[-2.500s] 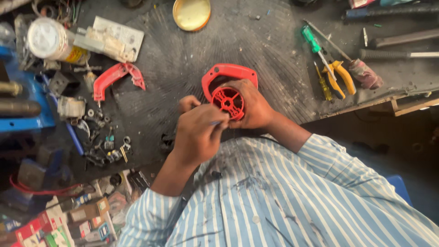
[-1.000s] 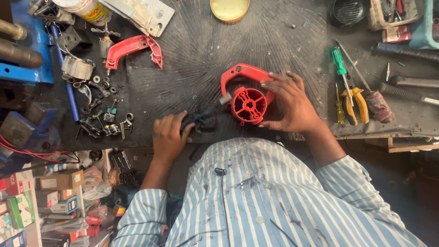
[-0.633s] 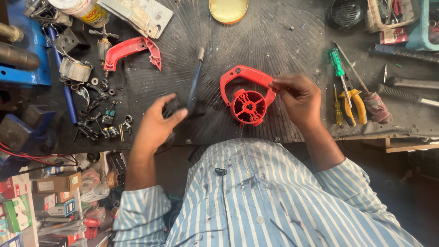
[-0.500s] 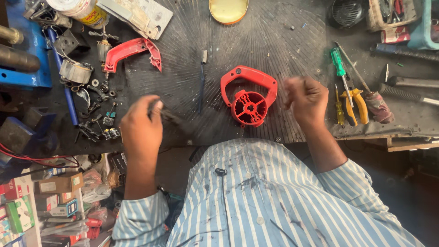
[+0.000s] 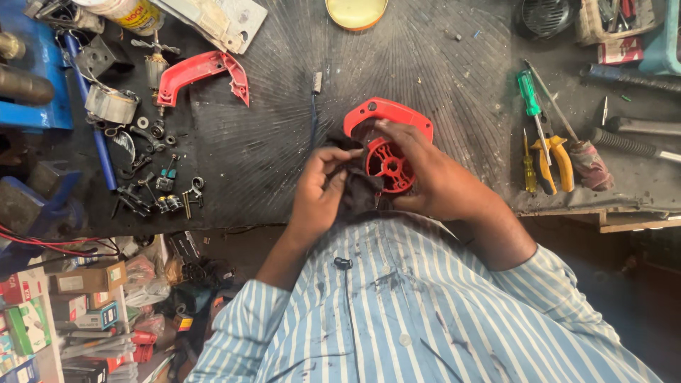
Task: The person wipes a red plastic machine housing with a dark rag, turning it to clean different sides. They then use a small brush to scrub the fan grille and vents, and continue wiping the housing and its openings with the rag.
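Observation:
A red plastic tool housing (image 5: 386, 145) with a round spoked opening lies on the dark bench near its front edge. My right hand (image 5: 429, 174) wraps over it from the right, fingers on its upper rim. My left hand (image 5: 320, 191) presses a dark cloth (image 5: 358, 190) against the housing's left side. A small brush (image 5: 315, 106) with a thin dark handle lies on the bench just beyond my left hand.
A second red housing half (image 5: 201, 73) lies at the left, with loose screws and metal parts (image 5: 152, 177) below it. Green screwdriver (image 5: 530, 99), yellow pliers (image 5: 553, 159) and a yellow screwdriver sit at the right. A yellow lid (image 5: 356, 13) lies at the far edge. A blue vise (image 5: 32, 78) stands at the far left.
Both hands, which were apart and off the housing, have come back together on it. My left hand has set the brush down on the bench and now holds a dark cloth.

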The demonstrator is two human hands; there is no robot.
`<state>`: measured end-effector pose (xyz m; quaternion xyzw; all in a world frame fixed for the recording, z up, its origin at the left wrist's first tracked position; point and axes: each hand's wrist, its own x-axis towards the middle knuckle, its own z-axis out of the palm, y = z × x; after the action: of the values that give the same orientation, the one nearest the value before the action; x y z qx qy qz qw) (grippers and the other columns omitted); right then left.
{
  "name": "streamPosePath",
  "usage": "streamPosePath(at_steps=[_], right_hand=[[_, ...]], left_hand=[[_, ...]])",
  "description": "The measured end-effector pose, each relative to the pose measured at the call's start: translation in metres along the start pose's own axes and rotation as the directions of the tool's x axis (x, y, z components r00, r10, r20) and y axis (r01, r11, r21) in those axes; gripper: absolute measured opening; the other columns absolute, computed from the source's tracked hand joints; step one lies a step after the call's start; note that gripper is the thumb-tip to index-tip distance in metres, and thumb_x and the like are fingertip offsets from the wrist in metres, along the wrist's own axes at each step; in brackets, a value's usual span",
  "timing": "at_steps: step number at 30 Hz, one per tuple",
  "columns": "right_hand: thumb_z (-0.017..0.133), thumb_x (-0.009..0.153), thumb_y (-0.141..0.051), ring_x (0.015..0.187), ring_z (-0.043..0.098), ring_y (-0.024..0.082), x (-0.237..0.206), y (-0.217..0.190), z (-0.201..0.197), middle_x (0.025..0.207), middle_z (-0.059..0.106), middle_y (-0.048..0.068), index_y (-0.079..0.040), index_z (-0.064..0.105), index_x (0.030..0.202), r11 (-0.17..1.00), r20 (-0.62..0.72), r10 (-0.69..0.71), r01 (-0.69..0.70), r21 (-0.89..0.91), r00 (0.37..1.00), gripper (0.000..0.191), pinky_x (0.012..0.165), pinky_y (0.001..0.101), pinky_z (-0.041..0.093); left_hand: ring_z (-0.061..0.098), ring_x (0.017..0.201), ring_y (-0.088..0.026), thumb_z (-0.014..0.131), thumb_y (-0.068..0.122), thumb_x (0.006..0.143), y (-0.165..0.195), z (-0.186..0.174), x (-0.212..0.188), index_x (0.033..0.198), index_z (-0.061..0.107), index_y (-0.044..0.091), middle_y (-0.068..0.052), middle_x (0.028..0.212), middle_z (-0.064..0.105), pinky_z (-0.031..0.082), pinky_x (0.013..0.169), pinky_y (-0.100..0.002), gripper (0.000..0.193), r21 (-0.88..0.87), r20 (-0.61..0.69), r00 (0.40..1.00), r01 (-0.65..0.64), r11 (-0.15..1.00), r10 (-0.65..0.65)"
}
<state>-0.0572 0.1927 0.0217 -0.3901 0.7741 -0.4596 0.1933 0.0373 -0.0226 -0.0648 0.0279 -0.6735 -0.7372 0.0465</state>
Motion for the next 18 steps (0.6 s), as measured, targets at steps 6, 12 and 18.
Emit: streamPosePath(at_steps=[6, 12, 18], right_hand=[[0.088, 0.072, -0.003, 0.152, 0.042, 0.037, -0.007, 0.025, 0.022, 0.155, 0.047, 0.02, -0.004, 0.039, 0.148, 0.995, -0.228, -0.073, 0.087, 0.049, 0.971, 0.091, 0.125, 0.0475, 0.038], [0.087, 0.079, -0.001, 0.161, 0.028, 0.044, -0.004, 0.059, 0.056, 0.166, 0.032, 0.028, -0.015, 0.027, 0.136, 0.941, -0.393, -0.277, 0.331, 0.075, 0.877, 0.085, 0.133, 0.0555, 0.025], [0.091, 0.074, -0.018, 0.155, 0.029, 0.047, 0.0, 0.063, 0.065, 0.161, 0.024, 0.036, -0.01, 0.013, 0.147, 0.939, -0.382, -0.339, 0.335, -0.079, 0.86, 0.107, 0.125, 0.0567, 0.036]], left_hand=[[0.058, 0.13, -0.027, 0.076, 0.02, 0.094, -0.026, 0.006, 0.013, 0.126, 0.053, 0.005, -0.016, 0.138, 0.061, 0.045, 0.114, -0.042, 0.042, 0.259, -0.054, 0.968, -0.222, 0.94, 0.244], [0.024, 0.157, -0.042, 0.055, 0.044, 0.109, -0.006, 0.011, 0.016, 0.16, 0.028, 0.004, -0.021, 0.166, 0.032, 0.019, 0.132, -0.052, 0.071, 0.549, 0.198, 0.897, -0.436, 0.714, 0.395], [0.027, 0.161, -0.034, 0.033, 0.061, 0.105, 0.004, 0.017, 0.021, 0.159, 0.033, 0.013, -0.01, 0.166, 0.035, 0.018, 0.132, -0.054, 0.073, 0.606, 0.354, 0.856, -0.517, 0.605, 0.376]])
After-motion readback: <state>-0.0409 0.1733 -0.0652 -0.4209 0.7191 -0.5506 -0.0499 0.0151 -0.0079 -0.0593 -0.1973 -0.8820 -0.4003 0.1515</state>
